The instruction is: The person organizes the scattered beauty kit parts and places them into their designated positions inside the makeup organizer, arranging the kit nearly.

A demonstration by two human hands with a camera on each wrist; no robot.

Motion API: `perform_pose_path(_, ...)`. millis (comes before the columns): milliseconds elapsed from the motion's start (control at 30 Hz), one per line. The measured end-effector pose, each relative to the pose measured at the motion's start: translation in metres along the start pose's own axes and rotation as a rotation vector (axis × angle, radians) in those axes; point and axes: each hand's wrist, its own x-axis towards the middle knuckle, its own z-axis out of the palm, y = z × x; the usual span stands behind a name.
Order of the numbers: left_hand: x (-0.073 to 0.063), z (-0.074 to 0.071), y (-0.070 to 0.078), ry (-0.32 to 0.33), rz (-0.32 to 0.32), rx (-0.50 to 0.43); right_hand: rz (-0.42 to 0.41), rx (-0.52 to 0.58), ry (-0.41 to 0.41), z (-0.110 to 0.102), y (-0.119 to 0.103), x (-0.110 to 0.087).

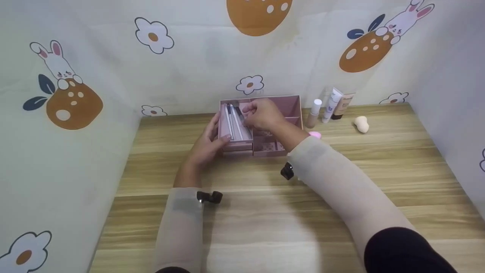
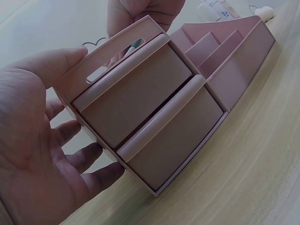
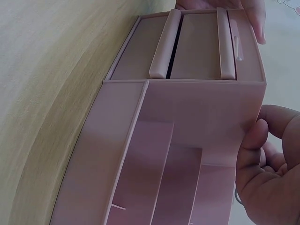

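Observation:
A pink desk organizer point(image 1: 278, 153) stands at the back of the table, with drawers and a brush tray on its left. Several makeup brushes point(image 1: 231, 121) lie in that tray. My left hand point(image 1: 206, 146) holds the organizer's left side, thumb at the top front edge and fingers along the side wall, as the left wrist view shows. Over the tray's right edge, my right hand point(image 1: 263, 113) has its fingers curled beside a dark brush. In the right wrist view, the right thumb and fingers point(image 3: 255, 140) meet at the organizer's wall; whether they pinch a brush is hidden.
Right of the organizer stand a white-capped bottle point(image 1: 314, 113), a white tube point(image 1: 332, 106) and a beige tube point(image 1: 343, 106). A cream makeup sponge point(image 1: 362, 124) lies farther right. A pink object point(image 1: 315, 135) shows partly beside the right forearm. Patterned cloth point(image 1: 197, 68) rises behind.

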Motion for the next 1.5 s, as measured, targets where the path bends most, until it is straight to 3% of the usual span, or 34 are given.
perform_pose_path(233, 0.000, -0.001, -0.001, -0.006, 0.018, 0.006, 0.013, 0.062, 0.008, -0.001, 0.003, -0.003)
perform_pose_path(533, 0.000, -0.002, -0.001, 0.003, 0.012, 0.030, -0.019, 0.022, 0.001, 0.000, 0.003, -0.006)
perform_pose_path(800, 0.001, -0.002, -0.002, -0.004, 0.004, 0.018, 0.000, 0.067, 0.016, -0.006, 0.006, -0.014)
perform_pose_path(1133, 0.001, -0.001, 0.000, 0.005, 0.016, 0.015, -0.010, 0.115, 0.023, -0.040, 0.024, -0.034)
perform_pose_path(1500, -0.001, -0.001, -0.001, -0.011, 0.009, -0.002, 0.048, 0.216, 0.086, -0.085, 0.055, -0.060)
